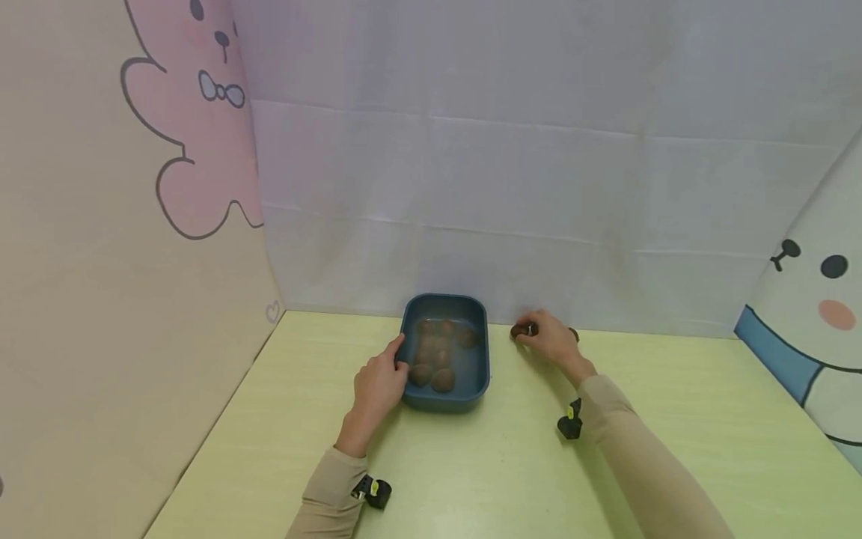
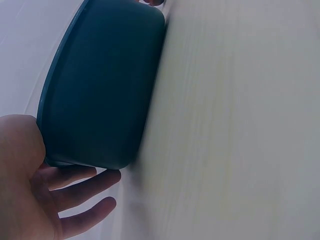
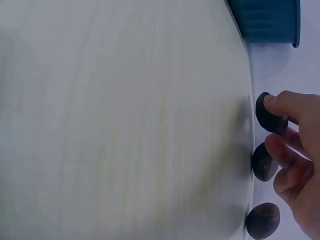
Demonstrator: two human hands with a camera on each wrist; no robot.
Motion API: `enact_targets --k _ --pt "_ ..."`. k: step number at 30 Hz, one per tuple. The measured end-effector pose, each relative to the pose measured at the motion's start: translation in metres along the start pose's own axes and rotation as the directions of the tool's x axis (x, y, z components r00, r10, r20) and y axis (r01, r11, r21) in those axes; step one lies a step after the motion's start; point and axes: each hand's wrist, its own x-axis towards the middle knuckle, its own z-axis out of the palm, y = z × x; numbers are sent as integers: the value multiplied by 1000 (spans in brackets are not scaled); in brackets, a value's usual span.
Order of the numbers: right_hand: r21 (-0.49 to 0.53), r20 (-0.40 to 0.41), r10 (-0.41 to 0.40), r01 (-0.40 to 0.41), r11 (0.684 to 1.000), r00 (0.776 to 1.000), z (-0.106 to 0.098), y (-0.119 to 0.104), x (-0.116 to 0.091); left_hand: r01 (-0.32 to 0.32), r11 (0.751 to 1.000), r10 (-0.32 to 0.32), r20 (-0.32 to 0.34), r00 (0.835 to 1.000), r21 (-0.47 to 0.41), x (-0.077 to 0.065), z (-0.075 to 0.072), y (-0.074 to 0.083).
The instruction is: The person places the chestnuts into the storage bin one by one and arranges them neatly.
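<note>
A deep dark-blue tub [image 1: 480, 397] stands against the back wall with several brown, round fruits [image 1: 442, 380] inside. My left hand [image 1: 378, 383] grips its left side, thumb at the rim. In the left wrist view the other fingers [image 2: 87, 192] lie by the outer wall. Right of the tub, my right hand [image 1: 554, 340] pinches a dark brown, egg-shaped fruit [image 3: 265, 114] between thumb and fingers. A second such fruit [image 3: 262, 162] sits close under those fingertips, and a third [image 3: 263, 220] lies farther along, partly behind the hand in the head view.
The pale yellow-green table [image 1: 512, 464] ends at a white cloth wall [image 1: 525, 187] right behind the tub and fruits. Printed cloth panels [image 1: 135, 337] rise along the left and right sides.
</note>
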Motion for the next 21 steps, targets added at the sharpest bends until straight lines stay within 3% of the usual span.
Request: enact_targets --k 7,21 --pt "96 -114 -21 32 995 993 -3 -4 -4 -11 1000 11 -14 1000 -4 -1 -1 2" --pt "213 -177 -70 108 971 982 -7 -18 -9 -16 1000 16 -21 1000 -6 -3 1 1"
